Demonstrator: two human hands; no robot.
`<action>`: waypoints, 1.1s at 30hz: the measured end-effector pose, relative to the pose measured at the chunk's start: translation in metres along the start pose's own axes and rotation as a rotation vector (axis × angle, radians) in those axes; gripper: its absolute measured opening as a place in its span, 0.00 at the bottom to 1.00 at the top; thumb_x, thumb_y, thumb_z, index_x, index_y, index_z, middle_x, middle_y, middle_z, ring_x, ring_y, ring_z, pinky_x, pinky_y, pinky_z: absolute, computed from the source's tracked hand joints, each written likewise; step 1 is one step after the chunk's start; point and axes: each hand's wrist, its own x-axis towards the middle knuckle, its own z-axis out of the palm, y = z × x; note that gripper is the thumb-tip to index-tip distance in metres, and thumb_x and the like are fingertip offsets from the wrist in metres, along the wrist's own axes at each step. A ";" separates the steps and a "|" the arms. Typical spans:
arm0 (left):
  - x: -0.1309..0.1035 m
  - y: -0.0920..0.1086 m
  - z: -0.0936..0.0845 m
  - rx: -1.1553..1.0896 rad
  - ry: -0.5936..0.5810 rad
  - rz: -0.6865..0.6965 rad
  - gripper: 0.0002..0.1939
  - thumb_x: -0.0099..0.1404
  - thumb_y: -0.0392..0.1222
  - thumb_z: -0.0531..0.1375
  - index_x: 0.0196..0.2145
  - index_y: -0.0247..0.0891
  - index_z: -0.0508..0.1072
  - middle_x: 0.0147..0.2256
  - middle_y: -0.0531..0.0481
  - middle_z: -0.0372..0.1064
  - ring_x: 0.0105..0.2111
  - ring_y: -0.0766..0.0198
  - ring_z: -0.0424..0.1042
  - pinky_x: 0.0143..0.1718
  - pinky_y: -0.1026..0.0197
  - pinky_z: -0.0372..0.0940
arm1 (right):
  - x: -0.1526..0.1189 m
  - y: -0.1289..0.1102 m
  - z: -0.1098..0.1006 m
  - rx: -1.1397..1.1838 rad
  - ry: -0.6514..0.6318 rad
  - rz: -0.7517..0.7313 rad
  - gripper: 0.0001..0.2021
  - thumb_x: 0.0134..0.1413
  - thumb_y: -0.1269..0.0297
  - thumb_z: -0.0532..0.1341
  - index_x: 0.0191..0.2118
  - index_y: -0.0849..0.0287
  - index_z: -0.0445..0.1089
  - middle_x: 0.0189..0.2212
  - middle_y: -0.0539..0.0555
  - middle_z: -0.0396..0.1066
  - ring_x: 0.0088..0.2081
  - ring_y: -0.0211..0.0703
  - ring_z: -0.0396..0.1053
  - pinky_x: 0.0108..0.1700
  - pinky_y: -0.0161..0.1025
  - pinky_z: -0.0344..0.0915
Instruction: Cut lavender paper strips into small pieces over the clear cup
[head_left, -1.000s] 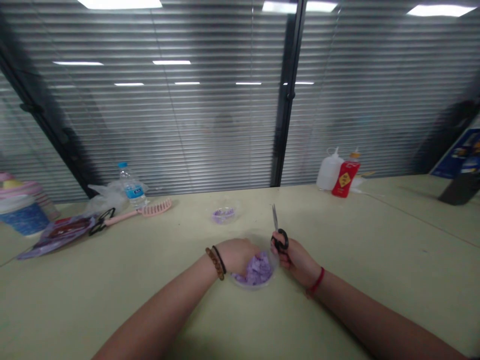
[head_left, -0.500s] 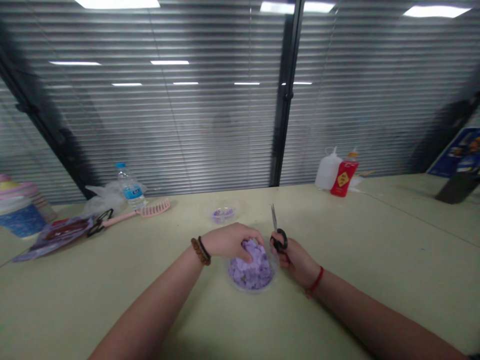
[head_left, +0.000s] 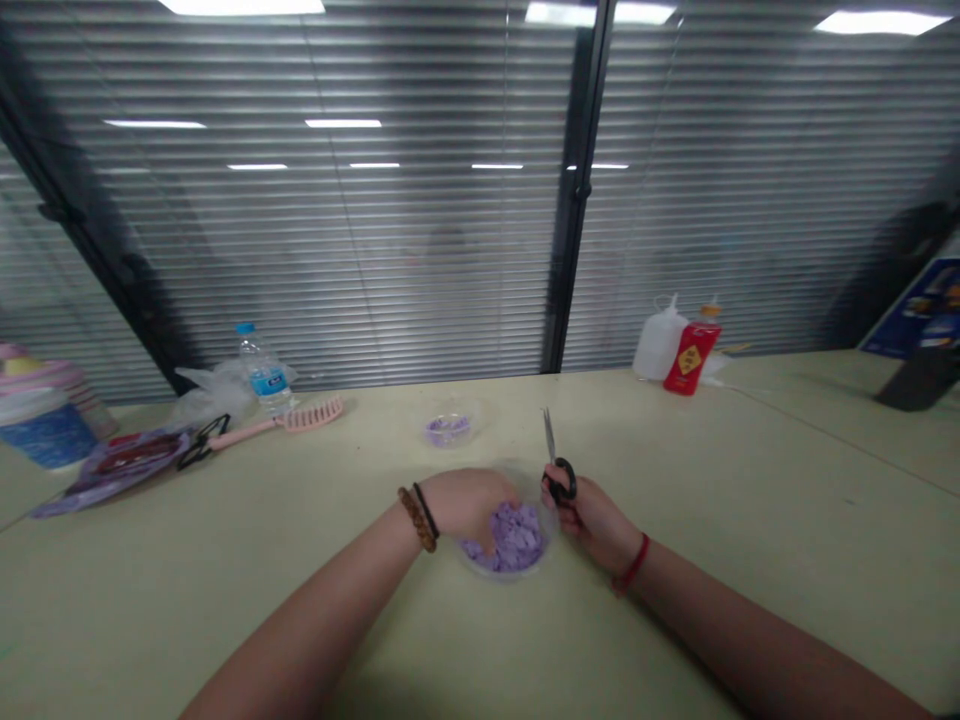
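Note:
A clear round bowl [head_left: 499,575] with crumpled purple pieces [head_left: 517,538] sits on the pale table, in front of me. My left hand [head_left: 480,505] reaches down into the bowl from the left, among the pieces; its fingertips are hidden, so its grasp cannot be made out. At the bowl's right rim, my right hand [head_left: 589,510] is closed around the black handles of scissors [head_left: 553,455], whose blades point up and away. Beyond the bowl stands a smaller clear container [head_left: 448,430] with a few purple bits.
At the left are a blue cup [head_left: 46,430], a purple packet [head_left: 120,465], a pink brush [head_left: 313,415], a plastic bag [head_left: 214,395] and a water bottle [head_left: 266,375]. A white squeeze bottle [head_left: 658,342] and a red bottle [head_left: 691,358] stand at the back right.
My left hand has sunk lower into the bowl, toward its left side, and the raised purple pieces are down. My right hand and the scissors have hardly moved.

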 end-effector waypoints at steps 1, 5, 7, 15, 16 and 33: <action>0.001 0.002 0.002 0.023 -0.021 0.011 0.22 0.48 0.39 0.65 0.43 0.37 0.71 0.39 0.44 0.71 0.38 0.55 0.69 0.37 0.60 0.62 | 0.000 0.001 0.000 -0.002 0.000 0.000 0.17 0.43 0.50 0.61 0.24 0.61 0.61 0.16 0.45 0.58 0.13 0.25 0.45 0.14 0.27 0.37; 0.005 0.004 0.008 0.067 0.033 0.073 0.19 0.53 0.32 0.61 0.44 0.40 0.71 0.39 0.45 0.70 0.39 0.57 0.69 0.38 0.61 0.62 | 0.001 0.001 -0.001 -0.016 -0.004 -0.004 0.18 0.42 0.49 0.61 0.24 0.62 0.61 0.16 0.45 0.58 0.13 0.25 0.45 0.14 0.27 0.37; 0.006 0.002 0.011 0.089 0.014 0.122 0.21 0.51 0.34 0.62 0.45 0.40 0.70 0.40 0.44 0.68 0.38 0.56 0.68 0.38 0.61 0.62 | 0.001 0.001 -0.001 -0.024 -0.005 -0.007 0.19 0.42 0.49 0.61 0.23 0.62 0.61 0.16 0.45 0.59 0.13 0.25 0.45 0.14 0.27 0.37; 0.012 -0.004 0.013 0.037 -0.059 0.143 0.13 0.52 0.31 0.61 0.38 0.39 0.73 0.35 0.49 0.71 0.35 0.61 0.69 0.36 0.64 0.62 | 0.000 -0.001 0.001 -0.023 -0.004 -0.001 0.19 0.42 0.49 0.61 0.23 0.62 0.61 0.15 0.45 0.58 0.13 0.25 0.44 0.14 0.27 0.38; 0.011 -0.004 0.010 0.013 -0.051 0.142 0.13 0.53 0.31 0.61 0.38 0.39 0.73 0.35 0.49 0.71 0.36 0.61 0.69 0.37 0.64 0.62 | 0.000 -0.001 0.001 -0.022 -0.003 0.001 0.18 0.42 0.49 0.61 0.23 0.62 0.61 0.15 0.44 0.58 0.13 0.25 0.44 0.14 0.27 0.38; -0.024 0.005 -0.035 -0.088 0.178 0.082 0.16 0.55 0.38 0.62 0.43 0.37 0.70 0.36 0.49 0.72 0.36 0.63 0.69 0.39 0.64 0.59 | 0.001 0.000 0.001 -0.047 0.009 -0.002 0.18 0.43 0.49 0.60 0.24 0.61 0.60 0.16 0.45 0.58 0.13 0.25 0.45 0.14 0.28 0.37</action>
